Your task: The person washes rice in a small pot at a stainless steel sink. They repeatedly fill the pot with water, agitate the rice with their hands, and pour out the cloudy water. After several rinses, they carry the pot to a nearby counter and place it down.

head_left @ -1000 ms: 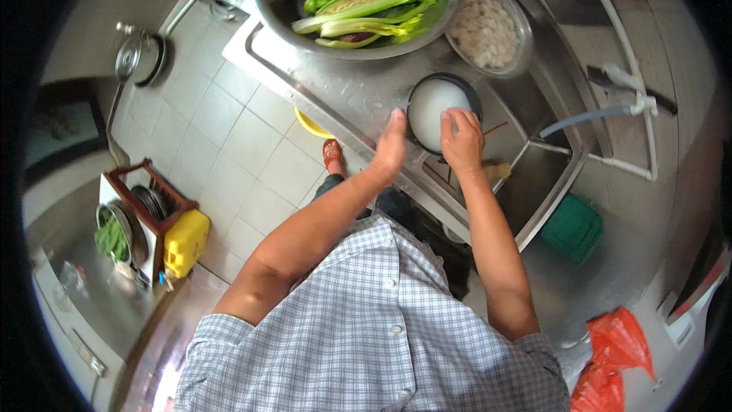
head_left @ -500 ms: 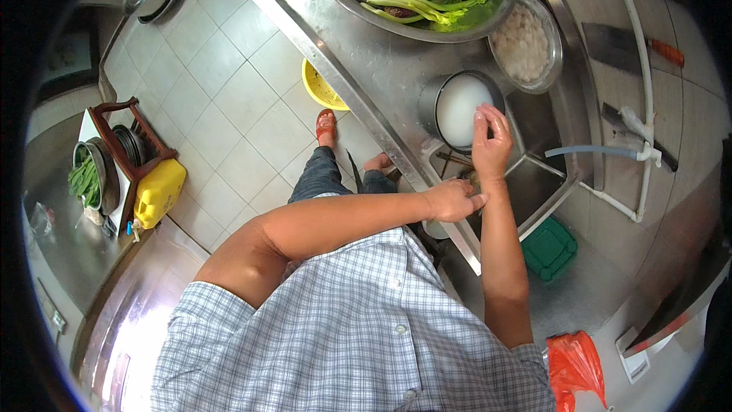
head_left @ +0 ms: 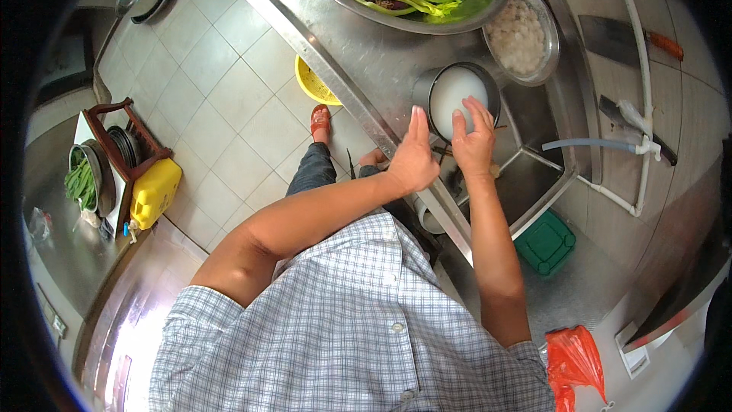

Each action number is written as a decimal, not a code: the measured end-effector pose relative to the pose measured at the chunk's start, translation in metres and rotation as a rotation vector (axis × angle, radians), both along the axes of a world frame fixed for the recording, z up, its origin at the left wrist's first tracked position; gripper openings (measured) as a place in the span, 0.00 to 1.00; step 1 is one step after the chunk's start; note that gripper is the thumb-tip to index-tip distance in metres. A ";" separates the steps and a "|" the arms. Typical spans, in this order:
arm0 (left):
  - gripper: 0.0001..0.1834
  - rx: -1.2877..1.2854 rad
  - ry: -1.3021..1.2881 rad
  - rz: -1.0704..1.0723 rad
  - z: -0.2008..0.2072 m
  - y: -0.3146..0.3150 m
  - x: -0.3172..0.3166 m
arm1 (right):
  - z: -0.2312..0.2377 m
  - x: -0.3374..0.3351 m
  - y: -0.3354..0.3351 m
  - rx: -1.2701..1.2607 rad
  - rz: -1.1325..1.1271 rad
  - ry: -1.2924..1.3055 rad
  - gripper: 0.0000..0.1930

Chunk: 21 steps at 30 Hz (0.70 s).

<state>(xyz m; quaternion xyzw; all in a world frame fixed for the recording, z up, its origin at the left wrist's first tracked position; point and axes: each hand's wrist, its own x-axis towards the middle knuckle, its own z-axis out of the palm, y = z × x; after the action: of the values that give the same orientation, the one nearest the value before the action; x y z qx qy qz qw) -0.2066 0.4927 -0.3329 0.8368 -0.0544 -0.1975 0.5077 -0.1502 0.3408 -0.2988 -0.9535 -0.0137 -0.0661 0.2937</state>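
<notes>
A dark grey round pot (head_left: 424, 94) holding cloudy white liquid (head_left: 454, 91) stands at the edge of the sink basin (head_left: 540, 175). My right hand (head_left: 473, 141) is over the pot's near rim, its fingers spread toward the liquid; whether they touch the rim I cannot tell. Just left of it, my left hand (head_left: 415, 159) is raised near the pot with fingers stretched out and nothing in it.
A large metal basin (head_left: 366, 11) of green vegetables and a bowl (head_left: 555, 53) of pale pieces in liquid sit beyond the pot. A cleaver (head_left: 610, 40), another knife (head_left: 644, 136) and a blue-grey hose (head_left: 591, 143) are on the right. A yellow basin (head_left: 311, 84) lies on the floor.
My left hand has come off my right forearm and moved up and left, its fingers now extended. My right hand has turned and shifted left to the pot's near rim.
</notes>
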 end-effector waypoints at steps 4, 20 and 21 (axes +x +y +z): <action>0.22 0.067 0.604 -0.520 0.016 -0.009 -0.005 | -0.004 0.001 0.002 -0.144 0.037 -0.083 0.14; 0.17 0.378 -0.307 0.039 -0.024 0.060 0.035 | -0.005 0.052 0.050 0.127 -0.117 0.156 0.15; 0.18 0.372 -0.323 0.049 -0.026 0.062 0.034 | -0.008 0.051 0.048 0.150 -0.124 0.182 0.15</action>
<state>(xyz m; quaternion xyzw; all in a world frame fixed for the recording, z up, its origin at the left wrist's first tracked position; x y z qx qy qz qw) -0.1726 0.5542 -0.3591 0.9377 -0.0774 -0.0553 0.3342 -0.0995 0.3890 -0.3067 -0.9299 0.0768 0.0021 0.3597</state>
